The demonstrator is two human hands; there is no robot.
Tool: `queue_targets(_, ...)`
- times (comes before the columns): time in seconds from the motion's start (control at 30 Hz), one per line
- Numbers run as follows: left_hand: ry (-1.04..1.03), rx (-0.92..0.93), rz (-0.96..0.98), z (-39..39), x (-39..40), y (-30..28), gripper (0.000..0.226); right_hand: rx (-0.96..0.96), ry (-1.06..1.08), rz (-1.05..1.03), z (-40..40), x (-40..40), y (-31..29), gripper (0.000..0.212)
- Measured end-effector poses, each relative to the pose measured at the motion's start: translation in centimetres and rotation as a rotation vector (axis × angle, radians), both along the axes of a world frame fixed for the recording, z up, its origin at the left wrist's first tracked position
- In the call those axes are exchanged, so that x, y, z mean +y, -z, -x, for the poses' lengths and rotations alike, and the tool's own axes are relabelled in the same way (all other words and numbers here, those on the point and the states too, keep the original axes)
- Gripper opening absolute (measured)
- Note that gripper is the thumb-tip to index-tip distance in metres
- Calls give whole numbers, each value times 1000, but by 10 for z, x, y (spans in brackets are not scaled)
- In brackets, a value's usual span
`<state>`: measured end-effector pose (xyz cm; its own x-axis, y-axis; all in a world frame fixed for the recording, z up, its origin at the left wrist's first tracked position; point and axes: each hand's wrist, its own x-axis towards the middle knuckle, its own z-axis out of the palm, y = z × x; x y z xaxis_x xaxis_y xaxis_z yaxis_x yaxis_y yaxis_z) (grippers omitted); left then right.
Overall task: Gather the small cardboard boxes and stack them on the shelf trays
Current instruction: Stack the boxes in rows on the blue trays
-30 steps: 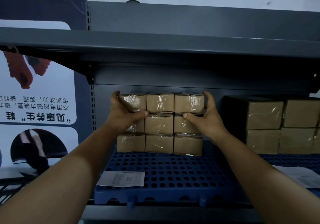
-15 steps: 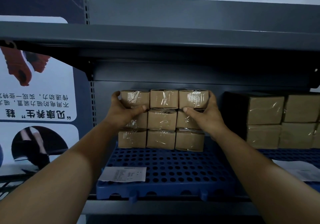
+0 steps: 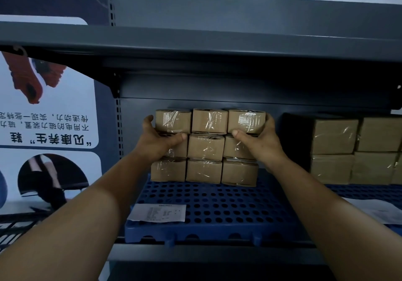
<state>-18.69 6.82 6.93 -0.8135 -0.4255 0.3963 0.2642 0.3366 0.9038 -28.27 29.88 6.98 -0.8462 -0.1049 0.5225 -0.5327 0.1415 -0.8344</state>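
Observation:
Small taped cardboard boxes form a block three wide and three high at the back of a blue perforated tray (image 3: 217, 206) on the grey shelf. The top row of boxes (image 3: 210, 120) is squeezed between my hands. My left hand (image 3: 157, 141) clasps the left end box, thumb under its front edge. My right hand (image 3: 258, 141) clasps the right end box, thumb under it too. The middle row (image 3: 205, 147) and bottom row (image 3: 204, 170) rest on the tray, partly hidden behind my hands.
A paper slip (image 3: 157, 212) lies at the tray's front left. Bigger cardboard boxes (image 3: 352, 150) are stacked to the right on another blue tray. The upper shelf board (image 3: 217, 41) hangs low over the stack. A poster (image 3: 47, 111) covers the left.
The top row of three boxes has been pushed back and now sits squared over the rows beneath; both hands stayed clamped on its ends.

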Motion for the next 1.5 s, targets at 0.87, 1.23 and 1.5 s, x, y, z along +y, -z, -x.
queue_targets(0.87,-39,32,-5,-4,2,8,69,-25,-13,-57,-9,-6,-8,62)
queue_targets(1.23,-36,12,-12,1,-6,9,73,-15,12,-78,-5,-7,-2,45)
queue_targets(1.5,-58,33,27,-3,-3,8,73,-13,-3,-61,-6,-7,-1,61)
